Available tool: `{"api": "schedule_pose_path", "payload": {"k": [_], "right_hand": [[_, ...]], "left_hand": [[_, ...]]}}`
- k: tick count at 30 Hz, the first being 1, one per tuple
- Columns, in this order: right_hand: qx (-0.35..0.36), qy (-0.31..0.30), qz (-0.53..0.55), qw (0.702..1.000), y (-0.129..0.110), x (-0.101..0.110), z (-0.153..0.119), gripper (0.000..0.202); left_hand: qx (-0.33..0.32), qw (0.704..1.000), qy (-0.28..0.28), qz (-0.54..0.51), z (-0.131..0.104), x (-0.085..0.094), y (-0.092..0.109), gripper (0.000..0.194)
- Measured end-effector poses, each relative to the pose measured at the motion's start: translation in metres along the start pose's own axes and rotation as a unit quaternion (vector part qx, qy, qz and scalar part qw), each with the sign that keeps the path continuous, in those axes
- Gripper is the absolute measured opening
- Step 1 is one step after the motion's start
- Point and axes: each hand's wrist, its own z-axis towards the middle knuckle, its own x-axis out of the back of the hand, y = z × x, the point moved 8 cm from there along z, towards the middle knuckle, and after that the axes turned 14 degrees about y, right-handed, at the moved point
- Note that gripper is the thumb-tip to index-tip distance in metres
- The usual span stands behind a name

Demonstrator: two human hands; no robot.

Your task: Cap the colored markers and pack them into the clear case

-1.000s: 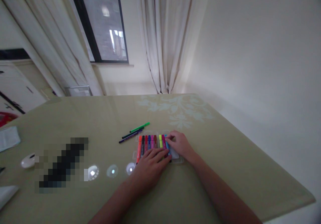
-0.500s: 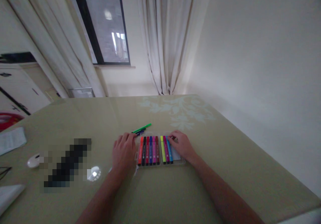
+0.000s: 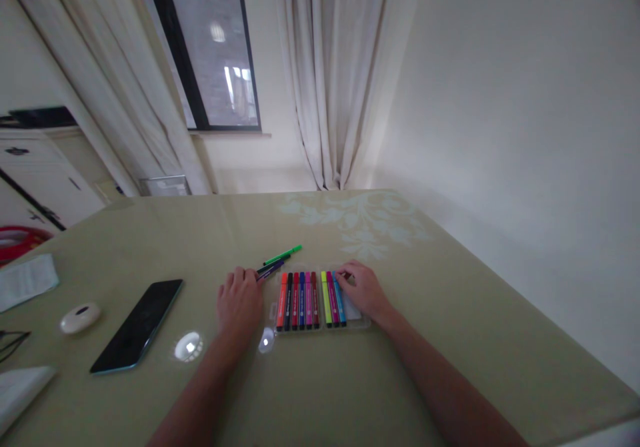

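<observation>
A clear plastic case [image 3: 360, 325] lies on the table with several coloured markers in two sections. My right hand [image 3: 367, 291] rests at its right side, thumb and fingers closed at the upper end of the light blue marker [image 3: 340, 303]. Beside that one lie a magenta marker [image 3: 333, 300] and a yellow marker [image 3: 326, 300]. My left hand [image 3: 240, 303] is left of the case, fingers curled, fingertips at the near end of a purple marker [image 3: 273, 270]. A dark marker and a green marker [image 3: 283, 255] lie just behind it, outside the case.
Left on the table [image 3: 320, 393] are a black-screened phone [image 3: 137, 327], a white rounded object [image 3: 80, 318], a folded pale cloth or paper [image 3: 29, 280], a dark cable [image 3: 15, 343] and a white object's corner [image 3: 20, 393]. A wall [image 3: 525, 133] borders the right side.
My left hand has moved left, away from the case's edge, uncovering more of the purple and dark markers. The purple marker appears shifted slightly left. My right hand stays at the light blue marker.
</observation>
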Motion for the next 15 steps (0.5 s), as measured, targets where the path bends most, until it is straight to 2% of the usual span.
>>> {"api": "schedule_pose_path", "payload": {"k": [4, 7, 10, 12, 15], "right_hand": [[-0.005, 0.022, 0.02, 1.0, -0.006, 0.007, 0.001, 0.019], [-0.021, 0.031, 0.076, 0.996, -0.017, 0.012, 0.0, 0.02], [-0.064, 0.01, 0.166, 0.984, -0.025, 0.01, -0.004, 0.028], [-0.087, -0.008, 0.227, 0.97, -0.028, 0.005, -0.006, 0.031], [-0.115, -0.02, 0.302, 0.946, -0.028, 0.001, -0.006, 0.033]], "left_hand": [[0.009, 0.998, 0.04, -0.057, 0.002, 0.006, 0.005, 0.031], [0.002, 0.977, 0.06, -0.204, -0.003, 0.01, 0.026, 0.024], [-0.013, 0.936, 0.027, -0.351, -0.018, 0.013, 0.058, 0.018], [-0.021, 0.919, -0.001, -0.393, -0.029, 0.014, 0.076, 0.016], [-0.022, 0.902, -0.015, -0.43, -0.039, 0.018, 0.088, 0.015]]}}
